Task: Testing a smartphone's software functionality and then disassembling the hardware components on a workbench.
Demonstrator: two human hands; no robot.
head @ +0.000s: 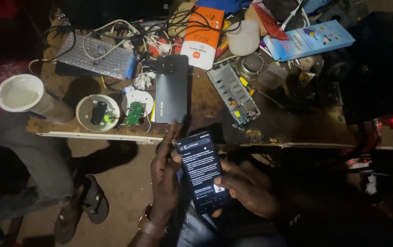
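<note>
Head-camera view over a cluttered repair bench at night: a person seated at the bench's near edge holds a lit smartphone [202,171] in both hands just below the wooden worktop [278,126], its dark screen filled with lines of pale text. The left hand [165,171] stands along the phone's left side with the fingers extended upward and touching its edge, a bracelet [145,222] at the wrist; it supports the handset rather than closing round it. The right hand [246,185] cups the phone's right edge from below, its thumb lying on the lower part of the screen. On the worktop just beyond the lit phone lies a second phone [171,89], face down, grey-backed. To its left sit a small green circuit board [135,113] on a white disc and a round lamp housing [98,113], with a white plastic cup [21,93] at the bench's left end. To its right lies a stripped phone frame [234,93] beside a yellow-handled screwdriver [246,86]. Farther back are a tangle of cables [128,39], a sheet of bubble wrap [96,56], an orange-and-white carton [203,36] and a blue box [310,40]. Another person's sandalled feet [84,208] rest on the dirt floor at lower left.
</note>
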